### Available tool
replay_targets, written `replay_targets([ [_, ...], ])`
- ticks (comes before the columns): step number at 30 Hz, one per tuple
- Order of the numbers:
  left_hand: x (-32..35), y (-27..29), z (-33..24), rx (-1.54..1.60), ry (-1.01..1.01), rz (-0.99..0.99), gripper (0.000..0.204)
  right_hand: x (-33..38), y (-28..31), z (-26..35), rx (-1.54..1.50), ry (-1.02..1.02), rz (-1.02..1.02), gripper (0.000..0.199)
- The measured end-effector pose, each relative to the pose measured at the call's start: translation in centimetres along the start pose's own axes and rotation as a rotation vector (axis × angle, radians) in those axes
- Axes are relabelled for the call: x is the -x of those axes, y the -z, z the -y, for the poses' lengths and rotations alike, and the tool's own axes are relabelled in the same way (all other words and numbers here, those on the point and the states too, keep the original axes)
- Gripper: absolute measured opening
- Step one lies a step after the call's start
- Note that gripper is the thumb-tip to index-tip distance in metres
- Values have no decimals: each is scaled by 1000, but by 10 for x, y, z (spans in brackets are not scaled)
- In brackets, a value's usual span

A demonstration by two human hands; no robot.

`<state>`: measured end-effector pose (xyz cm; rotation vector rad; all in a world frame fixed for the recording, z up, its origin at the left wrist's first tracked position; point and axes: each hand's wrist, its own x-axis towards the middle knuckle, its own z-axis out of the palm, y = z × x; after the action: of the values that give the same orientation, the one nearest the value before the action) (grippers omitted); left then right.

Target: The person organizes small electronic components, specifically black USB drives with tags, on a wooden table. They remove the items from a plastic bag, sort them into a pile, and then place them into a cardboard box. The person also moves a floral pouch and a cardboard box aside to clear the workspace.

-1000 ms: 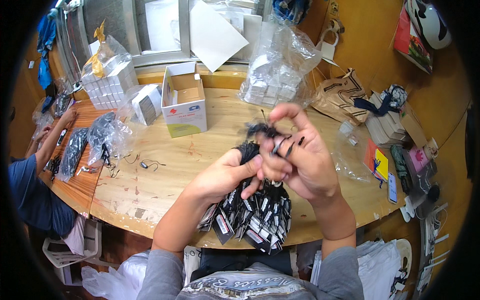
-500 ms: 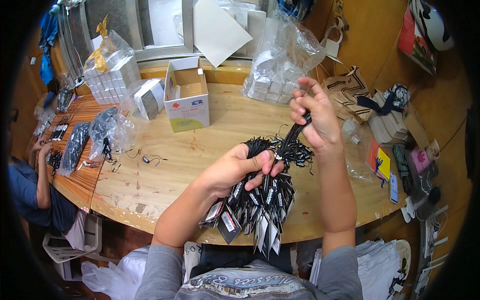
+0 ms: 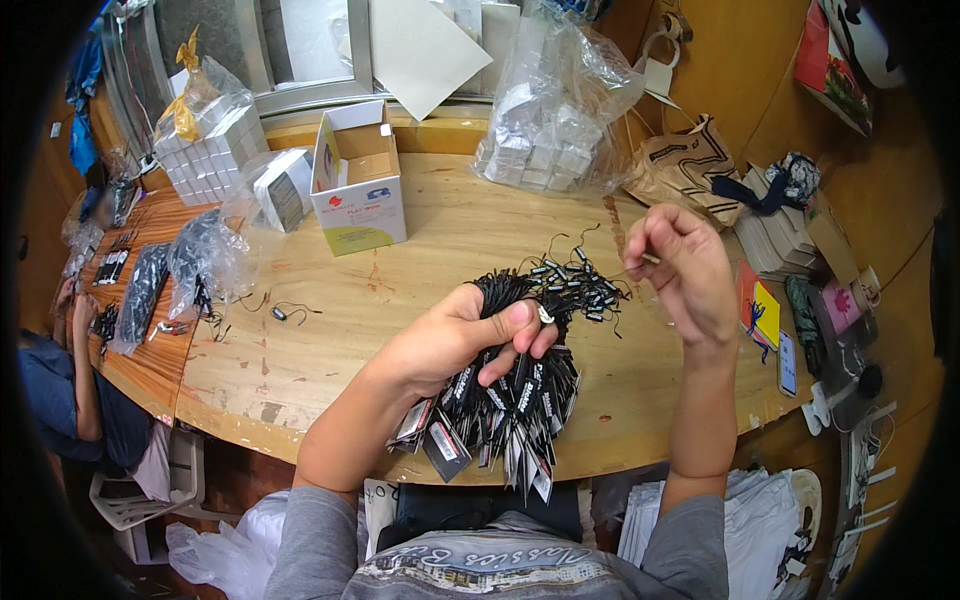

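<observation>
My left hand [image 3: 465, 335] is closed around a thick bunch of black hang tags [image 3: 510, 405], gripping it by the strings. Looped black cords stick up above the thumb, and the printed cards hang down toward the table's front edge. A small whitish bit shows at my left fingertips. Raised to the right, apart from the bunch, my right hand [image 3: 685, 270] has its fingers curled together in a pinch. Something small and tan shows at those fingertips, too small to name. Behind the bunch lies a loose pile of black string fasteners [image 3: 580, 285] on the table.
An open carton [image 3: 362, 210] stands at the back, left of a clear bag of small white boxes [image 3: 540, 150]. More boxes [image 3: 215, 150] sit at the far left. A phone [image 3: 787, 365] lies at the right edge. At the left, another person [image 3: 75, 385] handles black items.
My right hand has let go of the black strings and moved right and slightly down, away from the bunch. My left hand keeps its grip, and the strings no longer stretch upward.
</observation>
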<state>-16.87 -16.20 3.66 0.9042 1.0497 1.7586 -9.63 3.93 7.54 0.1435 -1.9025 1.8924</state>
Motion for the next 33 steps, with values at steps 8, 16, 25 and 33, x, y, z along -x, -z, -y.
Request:
replay_targets([
  [8, 2, -1, -1, -53, 4, -42, 29, 27, -39, 15, 917, 671, 10, 17],
  [16, 2, -6, 1, -132, -12, -106, 29, 34, -55, 2, 994, 620, 142, 10],
  [25, 1, -7, 1, -152, 10, -85, 31, 28, -32, -2, 481, 68, 214, 6],
  [33, 0, -5, 2, -191, 5, -111, 32, 28, -14, -5, -268, -316, 225, 4],
])
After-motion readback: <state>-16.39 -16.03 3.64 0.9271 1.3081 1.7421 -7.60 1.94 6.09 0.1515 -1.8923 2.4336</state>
